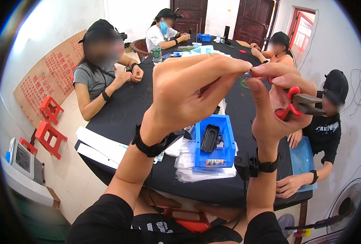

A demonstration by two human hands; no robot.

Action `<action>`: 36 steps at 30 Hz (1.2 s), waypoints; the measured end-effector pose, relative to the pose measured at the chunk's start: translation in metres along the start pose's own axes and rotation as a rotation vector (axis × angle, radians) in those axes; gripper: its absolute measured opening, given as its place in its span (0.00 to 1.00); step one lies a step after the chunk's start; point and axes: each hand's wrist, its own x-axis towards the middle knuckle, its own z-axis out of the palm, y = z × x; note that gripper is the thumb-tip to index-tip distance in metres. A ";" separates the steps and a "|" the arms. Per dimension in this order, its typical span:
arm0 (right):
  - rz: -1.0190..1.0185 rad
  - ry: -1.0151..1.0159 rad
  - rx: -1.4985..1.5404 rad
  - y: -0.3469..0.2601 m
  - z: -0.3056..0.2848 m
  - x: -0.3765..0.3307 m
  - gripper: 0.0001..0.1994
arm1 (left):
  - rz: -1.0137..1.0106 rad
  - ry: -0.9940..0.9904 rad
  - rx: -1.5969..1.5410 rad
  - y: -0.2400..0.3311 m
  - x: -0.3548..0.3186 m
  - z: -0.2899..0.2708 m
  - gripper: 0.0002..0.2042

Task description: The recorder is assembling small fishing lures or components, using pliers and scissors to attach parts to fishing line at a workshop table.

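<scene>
Head view | my left hand (188, 91) pinches a tiny part (248, 73) | right hand (278, 103), at 3 o'clock, pinches it too, palming red pliers (300, 105) | I keep fingertips steady, grip light.

Pliers (300, 103) in the right hand (276, 101) — glossy red plastic grips, dull metal jaws. Blue tray (229, 140) — smooth plastic. Table (127, 110) cover — matt black cloth.

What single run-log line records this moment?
left hand: raised, pinching something too small to tell | right hand: holds red-handled pliers, fingertips meeting left | below: blue tray on black table
</scene>
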 end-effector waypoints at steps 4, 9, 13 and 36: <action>-0.001 -0.040 -0.025 -0.002 -0.002 0.001 0.19 | 0.037 -0.046 0.040 -0.003 0.001 -0.003 0.10; 0.059 -0.038 0.025 -0.001 0.000 -0.001 0.18 | 0.014 -0.065 0.053 -0.003 0.001 -0.002 0.10; 0.094 -0.037 0.019 -0.002 0.000 -0.003 0.16 | -0.077 -0.059 0.025 -0.001 -0.001 0.001 0.08; 0.139 -0.026 0.011 0.001 -0.004 -0.003 0.12 | -0.148 -0.065 -0.002 -0.001 -0.001 0.001 0.07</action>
